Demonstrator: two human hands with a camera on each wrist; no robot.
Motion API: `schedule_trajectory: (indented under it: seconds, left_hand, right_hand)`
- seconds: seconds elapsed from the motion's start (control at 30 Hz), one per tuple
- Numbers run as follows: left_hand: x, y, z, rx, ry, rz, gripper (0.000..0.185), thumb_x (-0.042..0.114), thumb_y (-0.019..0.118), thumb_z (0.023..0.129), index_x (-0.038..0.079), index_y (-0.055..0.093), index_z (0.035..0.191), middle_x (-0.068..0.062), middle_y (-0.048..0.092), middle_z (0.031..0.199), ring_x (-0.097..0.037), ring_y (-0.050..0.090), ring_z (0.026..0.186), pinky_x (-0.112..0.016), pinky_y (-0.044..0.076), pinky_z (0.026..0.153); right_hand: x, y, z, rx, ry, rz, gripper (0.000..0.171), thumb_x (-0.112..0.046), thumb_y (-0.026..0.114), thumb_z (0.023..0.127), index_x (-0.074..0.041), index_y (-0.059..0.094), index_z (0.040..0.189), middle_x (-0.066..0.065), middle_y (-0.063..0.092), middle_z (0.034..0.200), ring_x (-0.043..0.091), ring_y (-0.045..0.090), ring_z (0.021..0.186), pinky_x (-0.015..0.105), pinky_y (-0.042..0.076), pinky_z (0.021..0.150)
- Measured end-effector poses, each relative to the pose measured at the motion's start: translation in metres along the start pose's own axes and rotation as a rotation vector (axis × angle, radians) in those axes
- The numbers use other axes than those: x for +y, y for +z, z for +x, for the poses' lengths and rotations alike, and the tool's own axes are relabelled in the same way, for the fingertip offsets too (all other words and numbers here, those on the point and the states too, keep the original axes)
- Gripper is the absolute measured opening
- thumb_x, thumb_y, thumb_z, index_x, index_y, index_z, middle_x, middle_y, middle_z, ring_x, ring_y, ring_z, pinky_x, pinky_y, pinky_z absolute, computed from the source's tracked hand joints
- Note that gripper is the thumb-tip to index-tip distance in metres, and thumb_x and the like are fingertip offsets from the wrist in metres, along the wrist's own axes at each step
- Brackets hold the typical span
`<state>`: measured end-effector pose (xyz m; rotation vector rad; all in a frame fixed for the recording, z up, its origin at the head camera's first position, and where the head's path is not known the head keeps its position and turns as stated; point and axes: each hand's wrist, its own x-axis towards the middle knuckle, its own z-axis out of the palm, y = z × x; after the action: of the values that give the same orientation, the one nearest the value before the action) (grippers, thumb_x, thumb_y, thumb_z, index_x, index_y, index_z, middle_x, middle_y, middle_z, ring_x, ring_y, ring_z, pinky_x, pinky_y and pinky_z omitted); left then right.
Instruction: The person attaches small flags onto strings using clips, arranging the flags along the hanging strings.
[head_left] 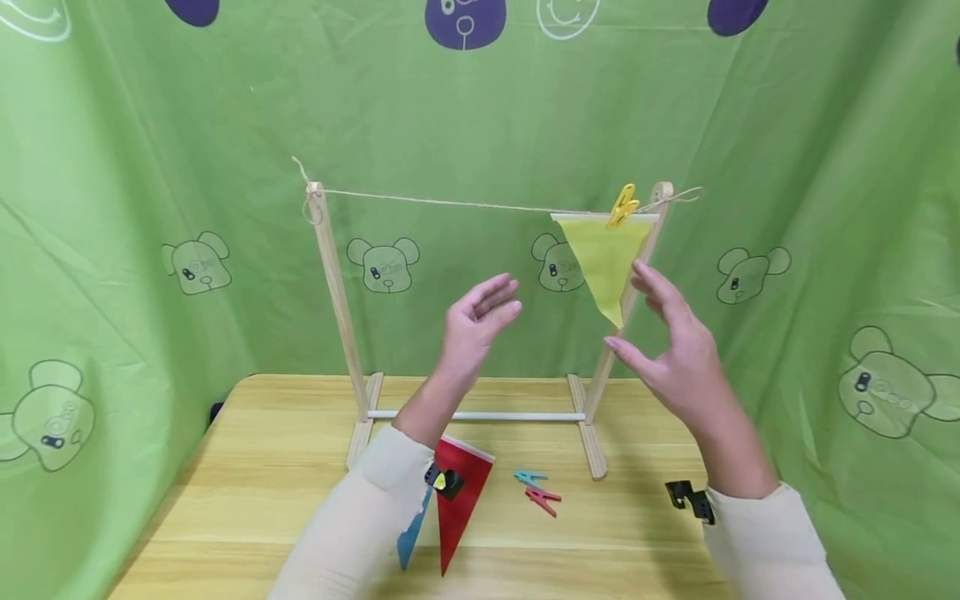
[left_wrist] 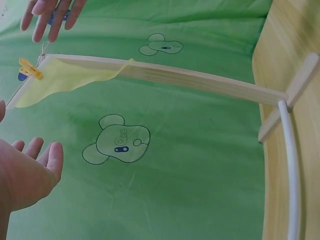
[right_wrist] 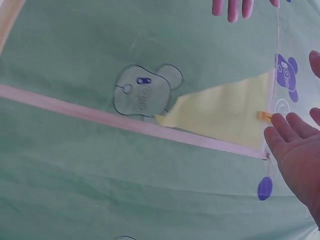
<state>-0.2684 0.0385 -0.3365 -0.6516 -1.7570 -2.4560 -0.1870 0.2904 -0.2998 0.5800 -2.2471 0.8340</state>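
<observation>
**Yellow triangular cloth pennant [head_left: 604,258] hangs on a thin beige string [head_left: 450,202]**

A yellow plastic clothespin [head_left: 623,206] grips the pennant's white top edge right of its middle, near the right-hand pale wooden post [head_left: 604,367]. The person's right hand [head_left: 678,350] is held up near the pennant, fingers and thumb spread apart, gripping nothing. The left hand [head_left: 477,327] is raised further left, empty, its fingers loosely bent. On the light wood-grain table [head_left: 225,500] lie a red triangular pennant [head_left: 467,492] and a blue pennant [head_left: 412,533], both partly hidden by the left sleeve [head_left: 352,517], and a teal clothespin [head_left: 531,477] just beside a red clothespin [head_left: 543,500].
</observation>
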Motion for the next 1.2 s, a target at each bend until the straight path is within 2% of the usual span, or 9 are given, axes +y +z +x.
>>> schedule_trajectory:
  seconds: [0.23, 0.47, 0.63, 0.7, 0.8, 0.9, 1.1, 1.2]
  left_hand:
    - [-0.01, -0.013, -0.017, -0.027, -0.009, 0.055, 0.054, 0.008, 0.073, 0.094, 0.005, 0.055, 0.146, -0.014, 0.061, 0.145, -0.027, 0.061, 0.133, -0.028, 0.052, 0.106]
    - [-0.024, -0.028, -0.033, -0.033, -0.033, 0.142, 0.055, 0.012, 0.076, 0.093, 0.009, 0.057, 0.145, -0.009, 0.063, 0.144, -0.026, 0.061, 0.133, -0.029, 0.052, 0.107]
    - [-0.031, -0.038, -0.046, -0.045, -0.048, 0.188, 0.054, 0.013, 0.076, 0.094, 0.009, 0.058, 0.144, -0.007, 0.064, 0.143, -0.027, 0.058, 0.136, -0.035, 0.048, 0.113]
    - [-0.034, -0.042, -0.051, -0.05, -0.051, 0.195, 0.053, 0.013, 0.076, 0.094, 0.009, 0.058, 0.144, -0.008, 0.064, 0.143, -0.027, 0.058, 0.137, -0.037, 0.046, 0.114]
    - [-0.04, -0.048, -0.058, -0.055, -0.064, 0.215, 0.052, 0.012, 0.076, 0.094, 0.01, 0.059, 0.143, -0.009, 0.064, 0.143, -0.026, 0.058, 0.137, -0.036, 0.047, 0.114]
    - [-0.046, -0.054, -0.063, -0.061, -0.077, 0.239, 0.052, 0.012, 0.076, 0.094, 0.011, 0.059, 0.143, -0.009, 0.063, 0.144, -0.025, 0.057, 0.138, -0.035, 0.048, 0.113]
    - [-0.058, -0.068, -0.072, -0.047, -0.096, 0.259, 0.053, 0.007, 0.075, 0.094, 0.007, 0.058, 0.144, -0.014, 0.061, 0.146, -0.029, 0.056, 0.138, -0.043, 0.049, 0.112]
    - [-0.064, -0.076, -0.074, -0.038, -0.111, 0.251, 0.055, 0.005, 0.075, 0.093, 0.005, 0.056, 0.145, -0.018, 0.06, 0.146, -0.034, 0.054, 0.14, -0.041, 0.05, 0.11]
  right_hand:
    - [0.007, 0.017, -0.019, -0.005, 0.008, 0.028, 0.101, 0.002, 0.086, 0.079, -0.022, 0.033, 0.161, 0.017, 0.052, 0.152, 0.036, 0.051, 0.138, 0.011, 0.031, 0.117]
    - [0.017, 0.03, -0.037, -0.054, 0.078, 0.071, 0.096, 0.0, 0.084, 0.082, -0.024, 0.035, 0.16, 0.017, 0.053, 0.15, 0.041, 0.053, 0.134, 0.007, 0.031, 0.112]
    - [0.024, 0.043, -0.049, -0.081, 0.124, 0.086, 0.093, -0.002, 0.084, 0.083, -0.023, 0.037, 0.16, 0.014, 0.054, 0.149, 0.038, 0.054, 0.133, 0.007, 0.033, 0.111]
    - [0.027, 0.049, -0.053, -0.102, 0.143, 0.081, 0.091, -0.005, 0.084, 0.084, -0.023, 0.037, 0.16, 0.012, 0.055, 0.15, 0.035, 0.054, 0.133, 0.012, 0.036, 0.113]
    - [0.029, 0.057, -0.059, -0.145, 0.161, 0.086, 0.089, -0.009, 0.083, 0.086, -0.022, 0.036, 0.16, 0.012, 0.053, 0.152, 0.034, 0.054, 0.134, 0.031, 0.043, 0.116]
    - [0.031, 0.064, -0.065, -0.177, 0.171, 0.091, 0.087, -0.011, 0.083, 0.087, -0.02, 0.036, 0.16, 0.012, 0.051, 0.154, 0.035, 0.054, 0.134, 0.05, 0.044, 0.112]
    - [0.037, 0.077, -0.077, -0.214, 0.167, 0.079, 0.085, -0.015, 0.083, 0.088, -0.017, 0.037, 0.159, 0.015, 0.051, 0.154, 0.037, 0.054, 0.134, 0.057, 0.045, 0.11]
    - [0.039, 0.082, -0.085, -0.231, 0.18, 0.065, 0.084, -0.018, 0.083, 0.088, -0.016, 0.038, 0.158, 0.015, 0.052, 0.153, 0.037, 0.054, 0.134, 0.06, 0.045, 0.11]
